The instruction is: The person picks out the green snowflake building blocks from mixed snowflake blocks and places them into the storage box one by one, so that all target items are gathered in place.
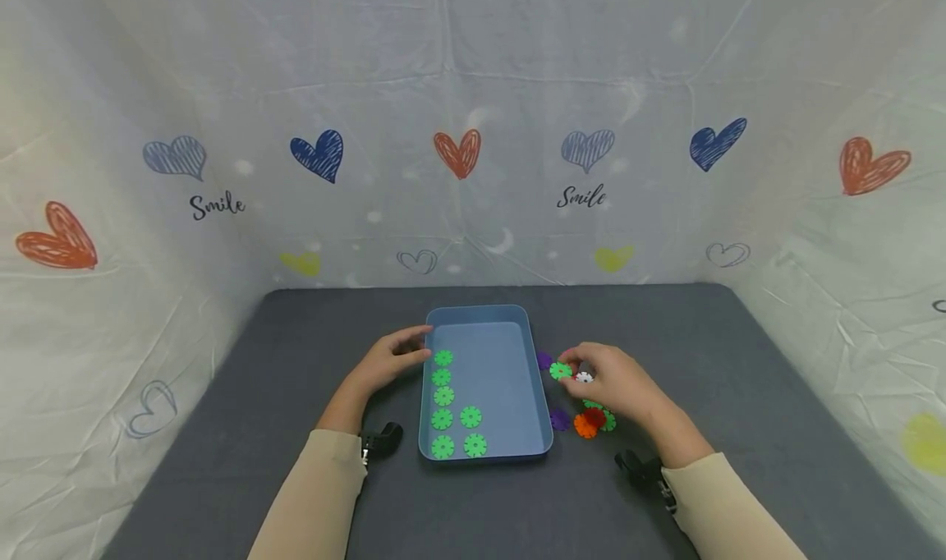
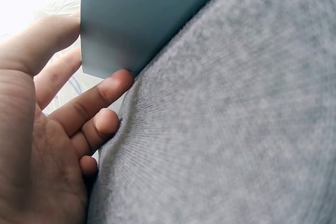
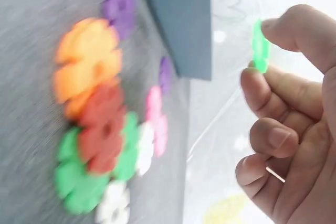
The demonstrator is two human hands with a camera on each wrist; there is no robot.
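Note:
My right hand (image 1: 617, 382) pinches a green notched plastic disc (image 3: 260, 45) between thumb and fingers, raised just right of the blue tray (image 1: 547, 433). In the right wrist view the hand (image 3: 294, 129) holds the disc on edge, its other fingers bent. My left hand (image 1: 388, 367) rests against the tray's left side, touching it with thumb and fingertips; in the left wrist view the fingers (image 2: 89, 103) lie loosely bent at the tray wall (image 2: 131, 24). Inside the tray, several green discs (image 1: 443, 396) line the left edge, and two more (image 1: 473, 433) lie beside them near the front.
Right of the tray lies a loose group of discs: orange (image 1: 585, 426), red (image 1: 594, 416), green (image 1: 609, 420), purple (image 1: 559, 420), white (image 3: 113, 205) and pink (image 3: 156, 121). A dark grey cloth (image 1: 332, 322) covers the table. A heart-printed curtain (image 1: 517, 215) hangs behind.

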